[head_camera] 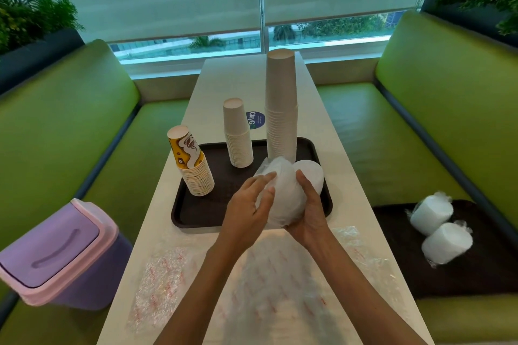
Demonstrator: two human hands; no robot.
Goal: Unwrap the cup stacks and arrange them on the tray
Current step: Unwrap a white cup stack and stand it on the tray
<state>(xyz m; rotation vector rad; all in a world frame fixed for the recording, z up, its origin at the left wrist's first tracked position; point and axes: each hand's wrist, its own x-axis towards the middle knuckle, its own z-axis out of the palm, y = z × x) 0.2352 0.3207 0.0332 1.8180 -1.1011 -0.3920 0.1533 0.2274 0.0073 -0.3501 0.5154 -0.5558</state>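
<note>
A dark brown tray [193, 213] lies on the white table. On it stand a printed yellow cup stack [193, 165], a short white cup stack [238, 134] and a tall white cup stack [281, 109], all upside down. Over the tray's near right part I hold a wrapped white stack [286, 199] lying on its side in clear plastic. My right hand [308, 210] grips it from the right and below. My left hand [252, 204] pinches the plastic wrap on its left side.
Loose plastic wrappers [165, 274] with red print lie on the table near me. A second dark tray [476, 269] on the right green bench carries two wrapped white stacks [433, 213]. A purple bin [59, 255] stands on the left bench.
</note>
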